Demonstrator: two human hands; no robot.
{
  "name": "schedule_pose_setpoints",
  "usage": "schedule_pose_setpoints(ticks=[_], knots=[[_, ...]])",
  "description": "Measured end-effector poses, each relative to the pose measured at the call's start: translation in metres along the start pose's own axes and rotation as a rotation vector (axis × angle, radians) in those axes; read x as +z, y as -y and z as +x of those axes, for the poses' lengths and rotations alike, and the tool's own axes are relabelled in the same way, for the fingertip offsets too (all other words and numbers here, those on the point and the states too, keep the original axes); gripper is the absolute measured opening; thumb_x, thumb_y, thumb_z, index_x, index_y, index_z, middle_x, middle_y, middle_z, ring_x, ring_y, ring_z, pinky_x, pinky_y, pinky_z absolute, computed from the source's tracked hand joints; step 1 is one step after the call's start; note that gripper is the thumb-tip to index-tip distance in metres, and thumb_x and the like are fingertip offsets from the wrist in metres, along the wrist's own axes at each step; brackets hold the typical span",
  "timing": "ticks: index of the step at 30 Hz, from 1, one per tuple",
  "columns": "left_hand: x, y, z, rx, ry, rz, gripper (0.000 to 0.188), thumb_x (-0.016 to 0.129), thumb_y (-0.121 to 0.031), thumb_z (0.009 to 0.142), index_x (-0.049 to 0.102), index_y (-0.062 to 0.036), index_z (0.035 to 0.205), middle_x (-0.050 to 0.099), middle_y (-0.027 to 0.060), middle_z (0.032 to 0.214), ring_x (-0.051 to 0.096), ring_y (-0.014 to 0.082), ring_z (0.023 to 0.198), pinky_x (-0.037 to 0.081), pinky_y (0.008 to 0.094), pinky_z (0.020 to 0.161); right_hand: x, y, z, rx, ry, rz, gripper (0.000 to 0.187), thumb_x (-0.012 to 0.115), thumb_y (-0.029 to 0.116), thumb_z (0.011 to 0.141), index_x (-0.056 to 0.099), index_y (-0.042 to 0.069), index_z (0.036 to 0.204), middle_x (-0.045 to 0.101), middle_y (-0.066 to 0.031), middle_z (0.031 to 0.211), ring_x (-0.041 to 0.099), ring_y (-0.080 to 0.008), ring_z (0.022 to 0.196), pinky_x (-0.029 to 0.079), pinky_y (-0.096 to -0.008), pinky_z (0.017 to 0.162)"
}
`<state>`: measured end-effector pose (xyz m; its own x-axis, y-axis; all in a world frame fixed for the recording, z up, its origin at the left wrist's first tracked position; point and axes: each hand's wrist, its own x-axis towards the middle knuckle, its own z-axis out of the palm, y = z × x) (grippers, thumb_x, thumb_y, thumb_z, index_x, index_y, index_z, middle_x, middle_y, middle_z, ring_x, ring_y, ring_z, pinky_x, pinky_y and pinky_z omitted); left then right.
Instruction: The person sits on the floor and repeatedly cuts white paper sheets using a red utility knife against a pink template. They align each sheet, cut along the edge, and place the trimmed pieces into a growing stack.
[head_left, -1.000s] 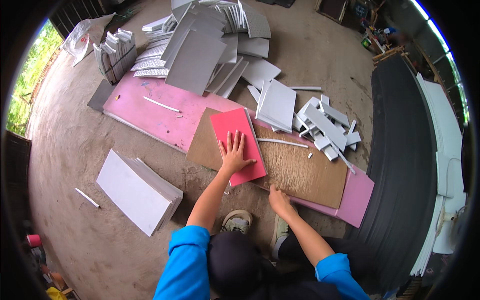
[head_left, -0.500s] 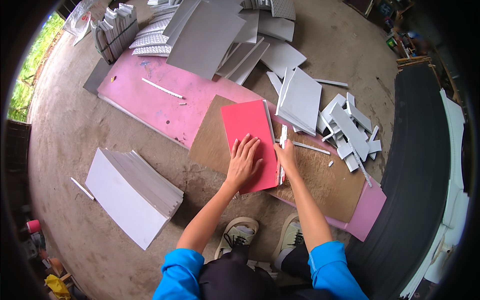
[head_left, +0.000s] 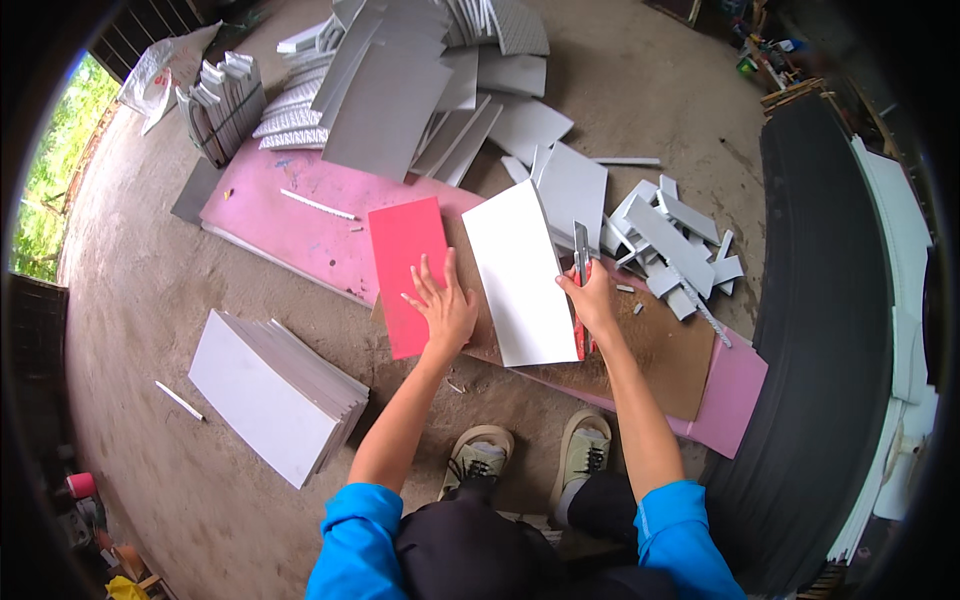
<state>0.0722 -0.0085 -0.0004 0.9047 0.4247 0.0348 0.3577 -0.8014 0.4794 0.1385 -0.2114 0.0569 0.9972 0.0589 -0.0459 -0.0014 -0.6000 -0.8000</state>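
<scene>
My left hand [head_left: 443, 305] is open, its fingers spread over the right edge of a flat red rectangular board [head_left: 398, 270]. To the right of it, a white rectangular foam board [head_left: 515, 275] lies slightly tilted over a brown board [head_left: 650, 350]. A red utility knife [head_left: 583, 340] is gripped in my right hand [head_left: 594, 297], its blade pointing away from me. The thumb of that hand meets the right edge of the white board; whether it also pinches the board is hard to tell.
A pink sheet [head_left: 290, 225] runs beneath the brown board. Grey foam sheets [head_left: 385, 105] pile up at the far side, and offcuts [head_left: 675, 240] lie heaped at the right. A stack of pale boards [head_left: 265, 400] stands on the floor at left. Black sheeting [head_left: 800, 330] lies far right.
The red board has moved left, off the white board, which now shows its whole face. My left hand has shifted left with the red board; my right hand still holds the knife.
</scene>
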Motion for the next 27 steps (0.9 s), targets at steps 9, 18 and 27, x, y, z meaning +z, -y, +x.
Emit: schedule_pose_setpoints(ticks=[9,18,27], knots=[[-0.185,-0.115,0.052,0.667,0.062,-0.278,0.043,0.055,-0.028,0.087,0.043,-0.0064,0.122,0.053,0.0135,0.109,0.052,0.0324,0.103,0.033,0.0496,0.094,-0.078,0.041,-0.059,-0.247,-0.175,0.206,0.022,0.071,0.015,0.073,0.054,0.003,0.083,0.057,-0.0036,0.063,0.055,-0.0158,0.056,0.044,-0.0303,0.059],[-0.185,-0.162,-0.012,0.872,-0.043,0.025,0.026,0.055,-0.021,0.085,0.052,-0.0088,0.107,0.053,0.0121,0.096,0.055,0.0303,0.096,0.049,0.0403,0.076,-0.123,0.052,-0.077,-0.116,0.028,0.372,0.03,0.04,0.005,0.09,0.02,-0.002,0.112,0.057,-0.0231,0.09,0.064,-0.0327,0.069,0.051,-0.0389,0.057],[-0.137,-0.154,-0.037,0.891,-0.083,0.206,0.024,0.056,-0.018,0.081,0.051,-0.0102,0.104,0.054,0.0088,0.09,0.055,0.0265,0.09,0.049,0.039,0.074,-0.132,0.066,-0.105,-0.154,0.091,-0.173,0.031,0.045,0.027,0.09,0.05,-0.004,0.094,0.061,-0.0258,0.08,0.061,-0.0409,0.076,0.047,-0.0489,0.07]])
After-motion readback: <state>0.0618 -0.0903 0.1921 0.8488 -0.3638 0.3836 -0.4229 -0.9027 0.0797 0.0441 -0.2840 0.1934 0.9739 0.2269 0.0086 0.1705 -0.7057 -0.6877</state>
